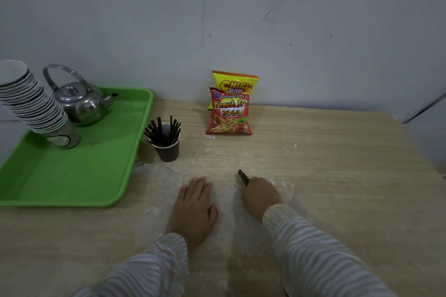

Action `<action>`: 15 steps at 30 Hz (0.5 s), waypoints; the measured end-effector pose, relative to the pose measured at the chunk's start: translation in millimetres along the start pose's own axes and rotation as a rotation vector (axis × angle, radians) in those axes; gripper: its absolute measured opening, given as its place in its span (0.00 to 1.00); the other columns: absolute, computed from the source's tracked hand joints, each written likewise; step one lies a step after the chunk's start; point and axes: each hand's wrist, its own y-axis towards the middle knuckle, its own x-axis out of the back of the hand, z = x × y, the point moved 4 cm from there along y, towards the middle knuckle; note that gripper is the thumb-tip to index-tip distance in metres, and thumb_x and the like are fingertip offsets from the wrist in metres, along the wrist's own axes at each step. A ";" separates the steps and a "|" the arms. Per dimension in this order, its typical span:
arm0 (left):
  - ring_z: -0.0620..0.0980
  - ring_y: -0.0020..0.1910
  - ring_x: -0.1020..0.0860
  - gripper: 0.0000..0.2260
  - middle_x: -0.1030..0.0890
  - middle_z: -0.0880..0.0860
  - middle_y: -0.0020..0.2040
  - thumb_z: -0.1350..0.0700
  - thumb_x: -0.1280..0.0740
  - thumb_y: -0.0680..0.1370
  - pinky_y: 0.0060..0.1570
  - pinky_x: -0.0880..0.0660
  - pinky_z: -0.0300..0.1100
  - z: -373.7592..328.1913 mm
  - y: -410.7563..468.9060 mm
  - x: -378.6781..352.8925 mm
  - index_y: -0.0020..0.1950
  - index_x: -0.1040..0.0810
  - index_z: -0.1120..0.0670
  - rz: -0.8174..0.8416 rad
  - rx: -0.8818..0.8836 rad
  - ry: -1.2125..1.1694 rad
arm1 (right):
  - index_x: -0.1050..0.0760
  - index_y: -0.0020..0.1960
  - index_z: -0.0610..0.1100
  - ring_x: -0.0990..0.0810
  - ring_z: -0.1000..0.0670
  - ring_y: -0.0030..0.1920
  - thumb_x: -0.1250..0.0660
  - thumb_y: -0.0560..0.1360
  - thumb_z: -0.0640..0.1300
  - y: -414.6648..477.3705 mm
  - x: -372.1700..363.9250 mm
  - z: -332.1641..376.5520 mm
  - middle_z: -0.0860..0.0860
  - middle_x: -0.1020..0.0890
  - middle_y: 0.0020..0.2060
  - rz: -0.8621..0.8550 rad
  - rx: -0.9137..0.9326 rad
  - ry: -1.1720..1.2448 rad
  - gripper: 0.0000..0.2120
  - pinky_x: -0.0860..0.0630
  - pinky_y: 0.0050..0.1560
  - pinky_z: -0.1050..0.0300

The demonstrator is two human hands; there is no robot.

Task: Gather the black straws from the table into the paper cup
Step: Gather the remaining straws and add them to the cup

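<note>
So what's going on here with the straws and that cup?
A person is collecting black straws into a paper cup, which stands on the wooden table beside a green tray and already holds a bunch of them. The right hand is closed around a black straw whose end sticks out towards the cup. The left hand rests flat and empty on the table. No other loose straws show on the table.

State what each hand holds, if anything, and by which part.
The right hand grips black straws by their lower part; the tips stick out. The left hand lies flat on the table, holding nothing.
</note>
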 end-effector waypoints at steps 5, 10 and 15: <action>0.54 0.74 0.43 0.26 0.37 0.56 0.74 0.46 0.47 0.75 0.72 0.51 0.51 -0.5 0.0 1.5 0.71 0.39 0.55 0.011 0.003 0.001 | 0.30 0.46 0.42 0.25 0.51 0.32 0.43 0.75 0.45 -0.8 1.3 -13.3 0.50 0.25 0.33 -0.068 -0.002 0.469 0.07 0.32 0.29 0.59; 0.55 0.72 0.39 0.26 0.33 0.57 0.72 0.46 0.47 0.75 0.70 0.48 0.53 -0.8 -0.1 1.7 0.70 0.37 0.56 -0.003 -0.011 0.025 | 0.31 0.43 0.40 0.29 0.48 0.26 0.46 0.75 0.41 -0.7 -9.7 -16.6 0.47 0.27 0.28 -0.054 -0.190 1.072 0.07 0.31 0.28 0.55; 0.52 0.75 0.48 0.26 0.41 0.55 0.75 0.46 0.48 0.77 0.72 0.55 0.48 1.7 -0.3 1.6 0.73 0.44 0.54 0.040 0.002 -0.025 | 0.33 0.40 0.43 0.36 0.52 0.19 0.43 0.75 0.37 -8.8 -15.9 1.3 0.50 0.33 0.21 0.070 -0.242 1.412 0.06 0.36 0.19 0.61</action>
